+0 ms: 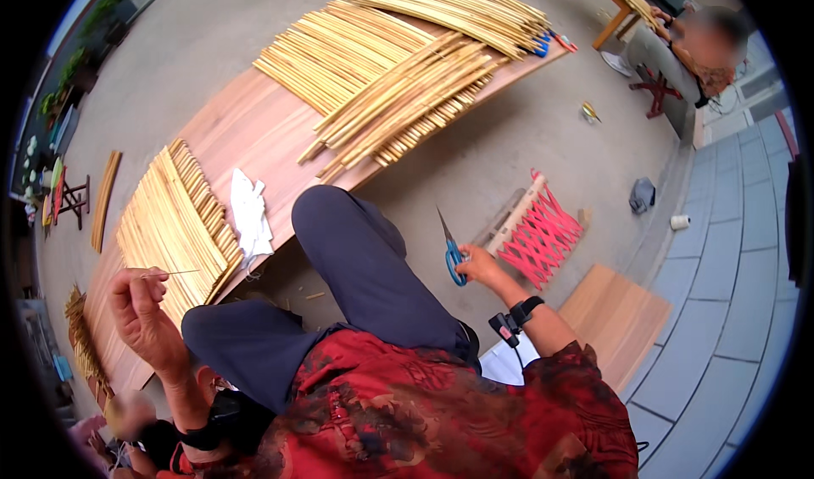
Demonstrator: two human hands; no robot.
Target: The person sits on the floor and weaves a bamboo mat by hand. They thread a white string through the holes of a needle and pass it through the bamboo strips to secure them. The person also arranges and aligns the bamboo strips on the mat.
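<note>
My left hand (142, 320) is raised over the near left end of the wooden table, its thumb and fingertips pinching a thin needle (178, 272) that points right. Below it lies a mat of pale reed stalks (174, 225) in crossed layers. To the right of my knees, my right hand (483, 267) holds blue-handled scissors (455, 264) by the handle loops, blades pointing up and away. Whether any thread runs from the needle cannot be made out. A white cloth (249, 212) rests beside the reeds.
Stacked reed bundles (407, 64) cover the far end of the table (212, 131). A folding stool with pink webbing (543, 237) stands on the floor at right, near a wooden board (610, 318) and a white spool (680, 222). Another person (691, 51) sits at far right; someone else is at lower left.
</note>
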